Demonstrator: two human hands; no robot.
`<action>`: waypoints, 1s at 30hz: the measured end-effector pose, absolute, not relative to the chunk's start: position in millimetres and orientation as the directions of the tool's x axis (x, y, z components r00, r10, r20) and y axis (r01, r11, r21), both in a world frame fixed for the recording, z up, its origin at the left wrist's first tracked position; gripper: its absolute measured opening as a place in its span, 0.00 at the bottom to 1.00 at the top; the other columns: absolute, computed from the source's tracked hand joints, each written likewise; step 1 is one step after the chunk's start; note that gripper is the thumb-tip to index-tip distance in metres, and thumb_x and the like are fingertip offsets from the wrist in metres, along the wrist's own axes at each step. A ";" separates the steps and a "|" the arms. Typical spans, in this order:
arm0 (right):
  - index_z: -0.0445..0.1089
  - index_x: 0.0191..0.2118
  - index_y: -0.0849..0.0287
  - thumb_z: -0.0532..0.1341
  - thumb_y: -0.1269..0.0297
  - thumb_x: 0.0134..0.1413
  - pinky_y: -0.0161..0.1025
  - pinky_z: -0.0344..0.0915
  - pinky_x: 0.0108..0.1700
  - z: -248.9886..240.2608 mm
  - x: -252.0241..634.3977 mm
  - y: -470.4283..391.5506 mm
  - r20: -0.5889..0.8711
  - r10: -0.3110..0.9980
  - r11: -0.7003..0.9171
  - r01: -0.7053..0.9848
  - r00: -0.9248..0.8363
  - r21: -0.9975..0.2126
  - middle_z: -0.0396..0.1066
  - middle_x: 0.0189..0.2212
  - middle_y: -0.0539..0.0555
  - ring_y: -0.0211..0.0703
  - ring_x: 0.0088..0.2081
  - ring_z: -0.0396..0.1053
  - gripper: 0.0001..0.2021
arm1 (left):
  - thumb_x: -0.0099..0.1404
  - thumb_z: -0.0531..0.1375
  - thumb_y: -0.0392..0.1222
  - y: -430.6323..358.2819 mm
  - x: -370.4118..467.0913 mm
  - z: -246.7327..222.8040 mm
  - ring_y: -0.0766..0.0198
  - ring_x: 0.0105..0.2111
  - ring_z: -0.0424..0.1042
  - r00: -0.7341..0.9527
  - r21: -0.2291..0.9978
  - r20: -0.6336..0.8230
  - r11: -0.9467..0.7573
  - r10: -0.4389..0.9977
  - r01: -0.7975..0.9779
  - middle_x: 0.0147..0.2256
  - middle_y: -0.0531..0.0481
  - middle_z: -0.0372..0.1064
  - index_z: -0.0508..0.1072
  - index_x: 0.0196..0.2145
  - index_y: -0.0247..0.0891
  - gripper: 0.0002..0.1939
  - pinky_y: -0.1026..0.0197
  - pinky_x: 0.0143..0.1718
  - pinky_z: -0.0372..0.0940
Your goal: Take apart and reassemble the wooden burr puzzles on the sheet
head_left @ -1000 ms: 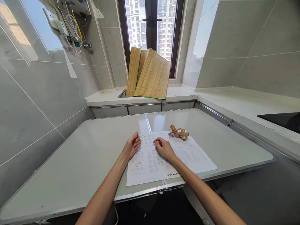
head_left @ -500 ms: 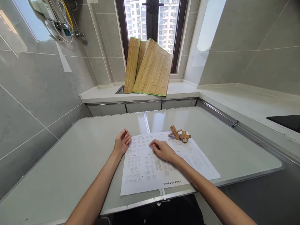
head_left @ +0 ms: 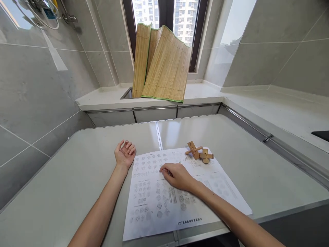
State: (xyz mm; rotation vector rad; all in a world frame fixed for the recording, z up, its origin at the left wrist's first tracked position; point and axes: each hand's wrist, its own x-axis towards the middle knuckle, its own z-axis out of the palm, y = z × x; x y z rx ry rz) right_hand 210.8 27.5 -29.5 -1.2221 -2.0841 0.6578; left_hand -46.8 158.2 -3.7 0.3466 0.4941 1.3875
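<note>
My left hand (head_left: 125,153) rests palm up on the table at the left edge of a printed paper sheet (head_left: 144,228). Its fingers are loosely bent and apart, with nothing in them. Over the middle of the sheet lies my right hand (head_left: 177,175), back upward; its fingers are bent, the thumb stands a little off the index finger, and I see nothing held. Beyond it, on the sheet's far right corner, are interlocked wooden puzzle pieces: a slanted piece crossed by a thin stick (head_left: 194,150), and beside it a small wooden cross (head_left: 205,156). Rows of small diagrams cover the paper.
A pale folding table (head_left: 84,164) with a metal seam carries everything. Behind it, a folded bamboo mat (head_left: 166,68) leans against the window on a white ledge (head_left: 102,99). A white counter (head_left: 288,106) runs along the right, and a tiled wall (head_left: 38,92) along the left.
The view has tilted down and come closer to the table. My left hand has shifted left, off the sheet's edge, with its palm turned up more. My right hand stays over the paper.
</note>
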 end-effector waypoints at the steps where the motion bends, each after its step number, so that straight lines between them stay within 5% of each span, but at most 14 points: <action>1: 0.75 0.41 0.55 0.56 0.70 0.64 0.35 0.59 0.34 -29.8 211.1 27.4 0.262 0.888 0.446 0.575 -0.377 -0.686 0.75 0.28 0.48 0.38 0.28 0.69 0.10 | 0.62 0.62 0.39 159.6 -45.9 -3.6 0.73 0.16 0.51 0.105 0.520 -0.129 0.158 0.986 -0.839 0.21 0.60 0.52 0.64 0.30 0.38 0.09 0.67 0.15 0.51; 19: 0.71 0.43 0.56 0.53 0.71 0.67 0.36 0.61 0.34 -29.7 209.0 24.8 0.356 0.793 0.606 0.575 -0.494 -0.550 0.79 0.36 0.51 0.41 0.34 0.75 0.10 | 0.63 0.65 0.41 154.8 -30.4 0.8 0.75 0.17 0.47 0.038 0.789 -0.068 0.077 0.997 -0.609 0.21 0.60 0.49 0.64 0.26 0.37 0.13 0.69 0.16 0.51; 30: 0.71 0.41 0.55 0.55 0.73 0.64 0.35 0.61 0.33 -33.3 204.9 26.8 0.360 0.817 0.573 0.572 -0.450 -0.586 0.79 0.34 0.50 0.41 0.32 0.75 0.09 | 0.66 0.62 0.53 146.5 -14.7 -8.9 0.72 0.18 0.50 0.051 0.997 0.007 -0.011 0.999 0.078 0.21 0.60 0.51 0.64 0.28 0.39 0.18 0.68 0.18 0.52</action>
